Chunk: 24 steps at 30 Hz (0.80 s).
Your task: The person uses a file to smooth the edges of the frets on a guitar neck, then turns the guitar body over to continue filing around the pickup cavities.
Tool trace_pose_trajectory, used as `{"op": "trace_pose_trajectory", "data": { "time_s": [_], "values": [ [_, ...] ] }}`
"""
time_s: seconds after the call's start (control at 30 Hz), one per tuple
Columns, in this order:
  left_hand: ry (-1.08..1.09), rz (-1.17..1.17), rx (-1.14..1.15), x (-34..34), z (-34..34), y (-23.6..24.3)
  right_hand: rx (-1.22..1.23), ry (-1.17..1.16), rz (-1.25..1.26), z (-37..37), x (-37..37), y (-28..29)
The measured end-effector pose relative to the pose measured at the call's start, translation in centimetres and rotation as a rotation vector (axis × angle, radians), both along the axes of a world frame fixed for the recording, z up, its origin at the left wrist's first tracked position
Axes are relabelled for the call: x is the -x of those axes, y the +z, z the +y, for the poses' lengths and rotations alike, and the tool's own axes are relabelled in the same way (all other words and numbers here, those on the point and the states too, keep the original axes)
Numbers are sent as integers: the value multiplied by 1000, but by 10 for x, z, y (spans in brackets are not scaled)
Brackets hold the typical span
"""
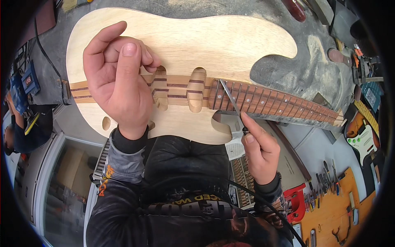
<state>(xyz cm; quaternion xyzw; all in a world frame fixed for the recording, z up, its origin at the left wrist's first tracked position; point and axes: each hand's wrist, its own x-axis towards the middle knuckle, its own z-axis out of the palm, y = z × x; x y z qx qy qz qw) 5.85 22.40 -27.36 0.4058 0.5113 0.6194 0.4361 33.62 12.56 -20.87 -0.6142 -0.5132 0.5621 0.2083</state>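
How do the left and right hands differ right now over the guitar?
The left hand is raised above the unfinished guitar body with curled fingers and holds nothing visible; the right hand pinches a thin metal file by its dark handle. The left hand hovers over the pickup cavities; the right sits below the neck, the file's tip at the upper frets. Both wear dark sleeves.

open bare wood on the upper guitar body (pixel 230 37); the left hand (pixel 117 82) covers the body's left part. the thin file (pixel 231 101) slants over the fretboard (pixel 275 103), and the right hand (pixel 259 150) blocks the lower cutaway.
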Motion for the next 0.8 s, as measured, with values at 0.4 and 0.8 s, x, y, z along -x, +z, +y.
{"op": "trace_pose_trajectory", "data": {
  "time_s": [0.4, 0.8],
  "values": [
    [6, 8, 5, -1, 1, -1, -309, 279, -326, 25, 13, 1],
    [10, -16, -3, -3, 2, -1, -489, 467, -552, 41, 24, 0]
  ]
}}
